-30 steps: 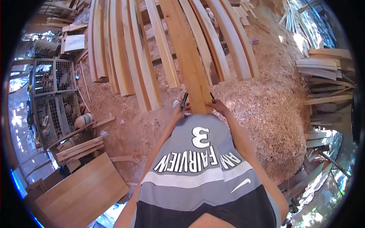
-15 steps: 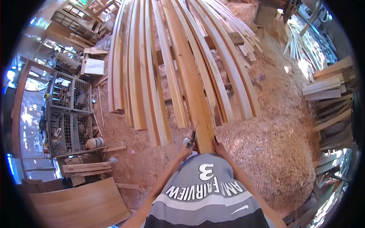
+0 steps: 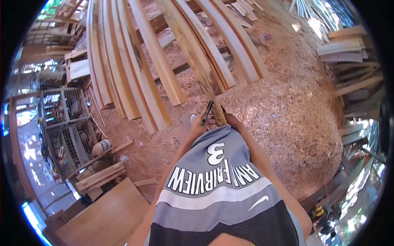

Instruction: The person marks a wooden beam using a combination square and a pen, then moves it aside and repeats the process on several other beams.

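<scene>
A long wooden plank (image 3: 195, 59) runs away from the body, its near end close to the grey shirt. My left hand (image 3: 200, 125) is closed round a dark, narrow tool (image 3: 208, 110) at the plank's left side. On the right edge, my right hand (image 3: 232, 120) grips the plank near its end; its fingers are partly hidden, and a small dark thing shows beside them. Several other long boards (image 3: 135, 65) lie on both sides of this plank, resting across a wooden support (image 3: 158, 21).
Wood shavings (image 3: 291, 135) cover the ground. Wire-mesh frames (image 3: 67, 107), a whitish container (image 3: 101, 146), short planks (image 3: 100, 176) and a broad wooden panel (image 3: 102, 217) are on the left. Stacked timber (image 3: 342, 49) stands at the right.
The view has shifted, with the boards now higher and farther left. My hands and the held plank's near end appear higher in view. Both hands keep their hold.
</scene>
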Demonstrator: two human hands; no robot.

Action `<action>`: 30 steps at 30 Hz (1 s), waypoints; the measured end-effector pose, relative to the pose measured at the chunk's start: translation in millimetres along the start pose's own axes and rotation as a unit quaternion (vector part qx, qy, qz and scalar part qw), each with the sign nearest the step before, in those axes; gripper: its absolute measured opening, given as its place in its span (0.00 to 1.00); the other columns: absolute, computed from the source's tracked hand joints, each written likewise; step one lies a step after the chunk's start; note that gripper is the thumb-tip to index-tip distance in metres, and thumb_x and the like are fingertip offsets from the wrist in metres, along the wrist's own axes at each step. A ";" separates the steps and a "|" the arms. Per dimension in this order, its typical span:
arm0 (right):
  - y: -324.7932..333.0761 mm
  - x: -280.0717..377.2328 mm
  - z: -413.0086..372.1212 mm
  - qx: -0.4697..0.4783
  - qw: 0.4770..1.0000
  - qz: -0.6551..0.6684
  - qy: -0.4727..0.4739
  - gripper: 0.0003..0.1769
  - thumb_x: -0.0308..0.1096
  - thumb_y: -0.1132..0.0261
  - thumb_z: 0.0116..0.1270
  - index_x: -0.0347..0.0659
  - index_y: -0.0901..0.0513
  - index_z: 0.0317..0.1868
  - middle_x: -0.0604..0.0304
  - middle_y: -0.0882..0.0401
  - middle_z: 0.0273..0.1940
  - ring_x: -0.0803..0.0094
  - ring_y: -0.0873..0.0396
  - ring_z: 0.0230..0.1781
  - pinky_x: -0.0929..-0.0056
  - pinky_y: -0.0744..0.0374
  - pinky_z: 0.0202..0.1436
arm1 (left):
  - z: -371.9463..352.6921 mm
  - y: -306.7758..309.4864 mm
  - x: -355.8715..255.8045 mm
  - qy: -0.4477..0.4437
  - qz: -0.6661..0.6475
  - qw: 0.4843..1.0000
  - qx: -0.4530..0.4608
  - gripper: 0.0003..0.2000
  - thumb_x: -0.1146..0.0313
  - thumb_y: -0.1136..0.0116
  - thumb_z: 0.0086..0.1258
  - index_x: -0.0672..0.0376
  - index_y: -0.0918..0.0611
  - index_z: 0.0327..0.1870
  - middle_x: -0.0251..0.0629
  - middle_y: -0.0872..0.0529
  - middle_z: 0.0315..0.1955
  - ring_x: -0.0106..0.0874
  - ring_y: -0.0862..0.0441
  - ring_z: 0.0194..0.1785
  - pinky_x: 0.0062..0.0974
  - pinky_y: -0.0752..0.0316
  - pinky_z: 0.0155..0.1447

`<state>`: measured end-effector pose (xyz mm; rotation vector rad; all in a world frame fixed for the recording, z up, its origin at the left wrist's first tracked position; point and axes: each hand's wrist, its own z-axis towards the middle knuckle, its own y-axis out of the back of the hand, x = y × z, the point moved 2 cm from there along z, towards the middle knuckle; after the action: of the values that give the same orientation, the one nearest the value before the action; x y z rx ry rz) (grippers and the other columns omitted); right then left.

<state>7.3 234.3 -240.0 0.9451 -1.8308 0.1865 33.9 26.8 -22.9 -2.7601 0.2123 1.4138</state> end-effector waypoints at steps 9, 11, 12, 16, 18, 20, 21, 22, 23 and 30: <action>80.9 100.1 -82.8 -0.243 0.922 0.276 -0.123 0.31 0.58 0.40 0.81 0.35 0.08 0.51 0.52 0.07 0.40 0.65 0.11 0.41 0.66 0.17 0.49 | -24.0 20.4 -85.8 -0.214 0.360 0.905 -0.074 0.18 0.83 0.44 0.61 0.60 0.14 0.53 0.54 0.11 0.40 0.53 0.13 0.48 0.43 0.21 0.51; 92.7 142.6 -111.6 -0.230 0.888 0.379 -0.127 0.32 0.58 0.42 0.83 0.34 0.09 0.52 0.53 0.07 0.41 0.69 0.12 0.39 0.68 0.18 0.48 | -24.4 17.5 -117.2 -0.257 0.429 0.863 -0.078 0.13 0.78 0.41 0.63 0.58 0.13 0.48 0.51 0.12 0.38 0.54 0.14 0.46 0.48 0.22 0.47; 95.2 165.0 -124.0 -0.187 0.911 0.362 -0.068 0.32 0.58 0.44 0.84 0.34 0.09 0.54 0.55 0.07 0.41 0.72 0.14 0.37 0.70 0.19 0.44 | -19.6 15.3 -125.8 -0.260 0.433 0.860 -0.070 0.13 0.78 0.41 0.63 0.58 0.13 0.48 0.51 0.12 0.38 0.54 0.14 0.46 0.48 0.22 0.47; 69.2 205.2 -156.9 -0.114 0.902 0.416 0.024 0.38 0.62 0.52 0.86 0.35 0.15 0.64 0.58 0.09 0.45 0.82 0.32 0.26 0.81 0.34 0.29 | 1.4 -7.0 -153.1 -0.349 0.443 0.825 -0.036 0.16 0.78 0.39 0.59 0.55 0.12 0.49 0.45 0.12 0.39 0.50 0.14 0.45 0.47 0.21 0.48; 48.2 207.2 -162.0 -0.082 0.804 0.583 0.085 0.44 0.66 0.61 0.86 0.31 0.23 0.71 0.56 0.13 0.58 0.84 0.43 0.24 0.83 0.42 0.27 | 11.8 -15.4 -163.8 -0.404 0.410 0.818 0.010 0.17 0.78 0.38 0.58 0.54 0.12 0.49 0.42 0.12 0.39 0.49 0.14 0.44 0.46 0.21 0.47; 24.7 206.3 -165.4 -0.127 0.766 0.623 0.099 0.45 0.67 0.61 0.85 0.32 0.23 0.72 0.54 0.13 0.58 0.84 0.43 0.24 0.83 0.41 0.26 | 21.5 -20.8 -172.0 -0.456 0.438 0.771 0.078 0.16 0.77 0.36 0.58 0.50 0.11 0.48 0.34 0.13 0.41 0.42 0.15 0.48 0.41 0.23 0.49; 14.4 210.2 -167.7 -0.151 0.734 0.653 0.113 0.46 0.69 0.60 0.84 0.32 0.23 0.72 0.52 0.13 0.58 0.84 0.42 0.23 0.83 0.41 0.26 | 25.0 -24.4 -180.6 -0.463 0.437 0.764 0.104 0.16 0.77 0.36 0.58 0.50 0.11 0.48 0.34 0.13 0.41 0.42 0.15 0.48 0.41 0.23 0.49; 5.0 213.0 -172.9 -0.176 0.724 0.657 0.114 0.46 0.69 0.60 0.84 0.32 0.23 0.72 0.52 0.13 0.58 0.84 0.42 0.23 0.83 0.41 0.26 | 25.2 -29.3 -190.2 -0.512 0.468 0.707 0.137 0.16 0.75 0.36 0.58 0.48 0.11 0.47 0.31 0.13 0.43 0.40 0.17 0.52 0.39 0.26 0.52; 1.0 220.5 -181.2 -0.220 0.688 0.682 0.118 0.47 0.70 0.60 0.83 0.32 0.23 0.72 0.50 0.13 0.58 0.84 0.42 0.23 0.83 0.41 0.26 | 28.0 -32.1 -194.2 -0.559 0.493 0.645 0.168 0.15 0.74 0.35 0.59 0.47 0.11 0.47 0.28 0.14 0.45 0.37 0.19 0.56 0.37 0.29 0.55; -48.3 269.2 -204.4 -0.390 0.704 0.592 0.039 0.34 0.58 0.45 0.82 0.33 0.17 0.63 0.52 0.09 0.46 0.87 0.35 0.24 0.86 0.43 0.25 | 34.3 -47.3 -189.5 -0.650 0.500 0.468 0.330 0.08 0.70 0.35 0.67 0.40 0.11 0.42 0.21 0.20 0.68 0.34 0.31 0.74 0.52 0.48 0.71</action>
<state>140.9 168.2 67.1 -0.9126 -1.8850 0.1828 -96.6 96.9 109.0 -0.2361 1.7990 2.2688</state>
